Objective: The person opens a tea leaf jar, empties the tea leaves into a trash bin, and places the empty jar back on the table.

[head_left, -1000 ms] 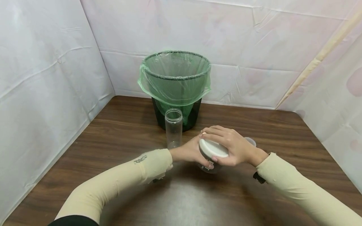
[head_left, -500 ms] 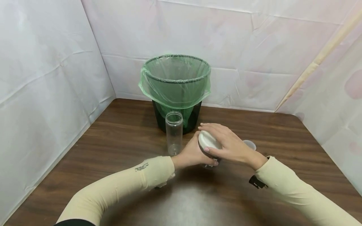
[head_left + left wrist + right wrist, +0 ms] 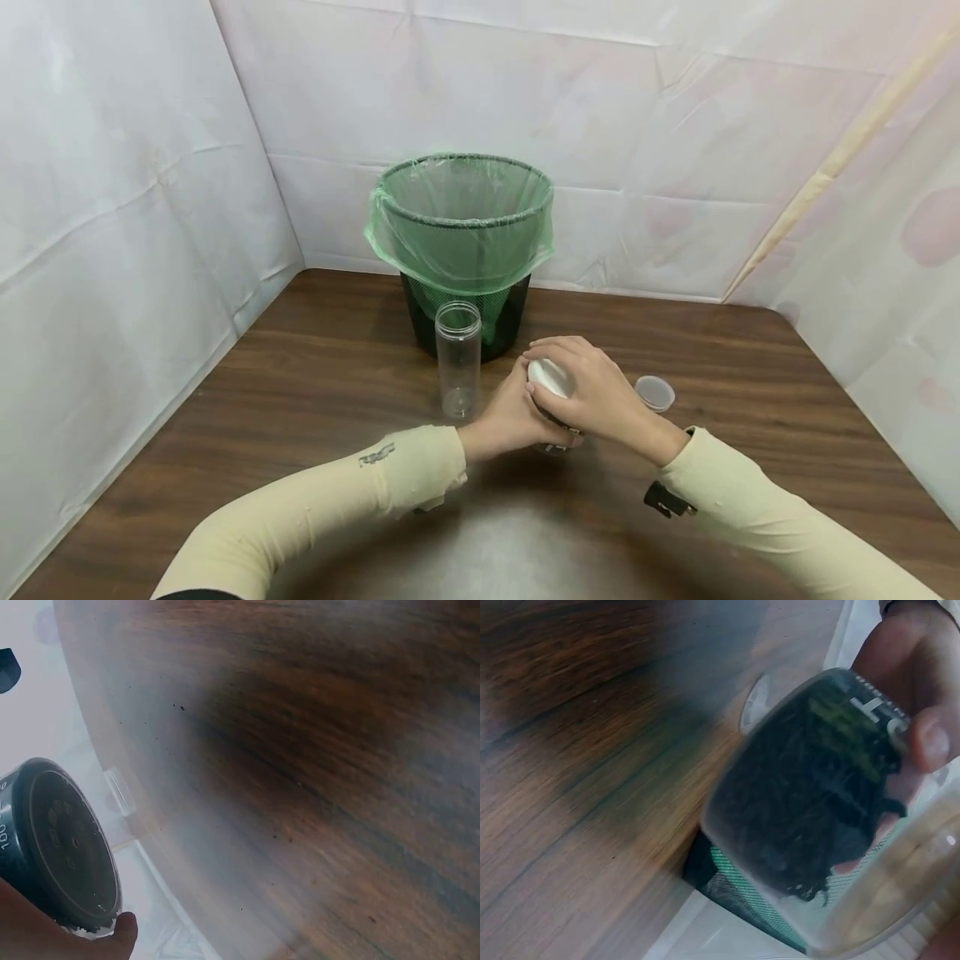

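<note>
My left hand point(image 3: 510, 417) grips the side of a clear plastic jar point(image 3: 802, 787) filled with dark, shredded, leaf-like stuff. White lettering shows on the jar's wall. In the head view the jar tilts, its white lid point(image 3: 550, 377) facing up toward me. Curled over that lid, my right hand point(image 3: 588, 392) holds it by the edge with thumb and fingers. The left wrist view shows the jar's round dark base point(image 3: 73, 844). Just left of the hands stands a tall, clear, lidless jar point(image 3: 458, 367). A small translucent lid point(image 3: 655, 392) lies beyond my right wrist.
Behind the tall jar stands a black mesh wastebasket point(image 3: 420, 321) lined with a green plastic bag point(image 3: 465, 254). The brown wood-grain table point(image 3: 337, 375) is bounded by pale sheet walls point(image 3: 637, 125) at the back and sides.
My right hand has turned on the white lid, its fingers now curled more closely round the edge. The left hand keeps its grip on the jar. The head view has shifted slightly.
</note>
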Tool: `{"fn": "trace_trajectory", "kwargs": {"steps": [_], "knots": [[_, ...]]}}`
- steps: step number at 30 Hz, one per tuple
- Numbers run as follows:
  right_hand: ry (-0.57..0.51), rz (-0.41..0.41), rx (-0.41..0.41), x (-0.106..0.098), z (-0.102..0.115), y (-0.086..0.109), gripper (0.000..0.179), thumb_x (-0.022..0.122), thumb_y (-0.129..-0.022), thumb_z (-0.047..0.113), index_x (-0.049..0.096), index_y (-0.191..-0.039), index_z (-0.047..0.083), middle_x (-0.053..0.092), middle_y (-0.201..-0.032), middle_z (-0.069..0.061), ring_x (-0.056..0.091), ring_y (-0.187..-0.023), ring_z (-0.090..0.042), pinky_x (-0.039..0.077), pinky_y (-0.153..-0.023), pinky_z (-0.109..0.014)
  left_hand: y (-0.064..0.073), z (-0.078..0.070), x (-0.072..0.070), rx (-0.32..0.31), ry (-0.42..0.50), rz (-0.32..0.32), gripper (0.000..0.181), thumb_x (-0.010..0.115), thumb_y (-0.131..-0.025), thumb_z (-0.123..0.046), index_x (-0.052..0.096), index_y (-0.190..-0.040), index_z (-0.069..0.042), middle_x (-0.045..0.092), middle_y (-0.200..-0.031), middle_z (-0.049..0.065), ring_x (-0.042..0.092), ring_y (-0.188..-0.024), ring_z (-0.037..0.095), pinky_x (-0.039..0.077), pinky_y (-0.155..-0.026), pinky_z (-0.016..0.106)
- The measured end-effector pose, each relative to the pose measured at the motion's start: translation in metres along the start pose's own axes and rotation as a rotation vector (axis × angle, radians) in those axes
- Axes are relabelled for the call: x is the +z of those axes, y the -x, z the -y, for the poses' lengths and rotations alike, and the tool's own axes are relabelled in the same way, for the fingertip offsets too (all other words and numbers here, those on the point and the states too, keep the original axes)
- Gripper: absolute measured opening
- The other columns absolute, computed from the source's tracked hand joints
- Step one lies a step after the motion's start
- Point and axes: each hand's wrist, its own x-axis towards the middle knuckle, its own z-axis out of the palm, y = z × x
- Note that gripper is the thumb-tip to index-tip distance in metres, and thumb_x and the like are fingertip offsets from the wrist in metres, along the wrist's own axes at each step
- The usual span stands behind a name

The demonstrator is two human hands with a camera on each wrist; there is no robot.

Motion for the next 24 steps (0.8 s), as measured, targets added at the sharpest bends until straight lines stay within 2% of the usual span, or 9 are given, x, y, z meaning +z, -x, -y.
{"fn": "trace_trajectory", "kwargs": {"steps": [9,15,17,18,20,24], "knots": [[-0.096,-0.003,-0.165,-0.001,-0.007,0.004,0.03,0.068,-0.081,0.022,0.068,-0.111,0.014,0.062,-0.118,0.001,0.053,-0.114,-0.018,0.042,-0.092,-0.043,0.0,0.001,-0.005,0.076,-0.045,0.048,0.102,0.092,-0.054,-0.02,0.036,-0.138,-0.015,0.05,-0.123,-0.004,0.053,-0.103,0.009,0.044,-0.089,0.025],[-0.294,0.073,-0.351,-0.004,-0.018,0.002,0.028,0.067,-0.083,0.015,0.069,-0.111,0.012,0.063,-0.118,-0.005,0.053,-0.115,-0.023,0.038,-0.098,-0.038,0.0,0.005,-0.007,0.166,-0.021,0.115,0.094,0.092,-0.054,-0.02,0.04,-0.133,-0.015,0.052,-0.118,-0.006,0.053,-0.103,0.007,0.044,-0.09,0.024],[-0.325,0.085,-0.373,-0.006,-0.019,0.001,0.027,0.066,-0.084,0.012,0.069,-0.11,0.01,0.063,-0.118,-0.007,0.053,-0.115,-0.025,0.036,-0.1,-0.04,-0.001,0.006,-0.007,0.188,-0.005,0.121,0.093,0.092,-0.054,-0.019,0.041,-0.133,-0.015,0.053,-0.119,-0.006,0.053,-0.104,0.007,0.043,-0.091,0.024],[-0.318,0.079,-0.366,-0.007,-0.019,0.0,0.026,0.065,-0.084,0.012,0.069,-0.11,0.01,0.063,-0.119,-0.008,0.053,-0.116,-0.027,0.035,-0.102,-0.042,-0.001,0.006,-0.007,0.183,0.014,0.118,0.095,0.092,-0.054,-0.017,0.04,-0.134,-0.016,0.053,-0.12,-0.006,0.053,-0.104,0.007,0.043,-0.091,0.024],[-0.266,0.064,-0.297,-0.01,-0.015,0.0,0.027,0.064,-0.087,0.015,0.068,-0.113,0.01,0.06,-0.124,-0.007,0.051,-0.119,-0.025,0.033,-0.102,-0.045,-0.002,0.005,-0.006,0.141,0.033,0.101,0.099,0.092,-0.054,-0.017,0.037,-0.136,-0.017,0.052,-0.121,-0.006,0.054,-0.104,0.008,0.044,-0.09,0.025],[-0.099,0.045,-0.065,-0.014,0.0,-0.001,0.034,0.061,-0.091,0.028,0.063,-0.122,0.014,0.05,-0.138,-0.004,0.044,-0.126,-0.025,0.026,-0.104,-0.054,-0.003,0.001,-0.005,0.007,-0.004,0.024,0.104,0.093,-0.053,-0.022,0.034,-0.137,-0.012,0.05,-0.12,-0.002,0.055,-0.1,0.011,0.046,-0.085,0.026]]}}
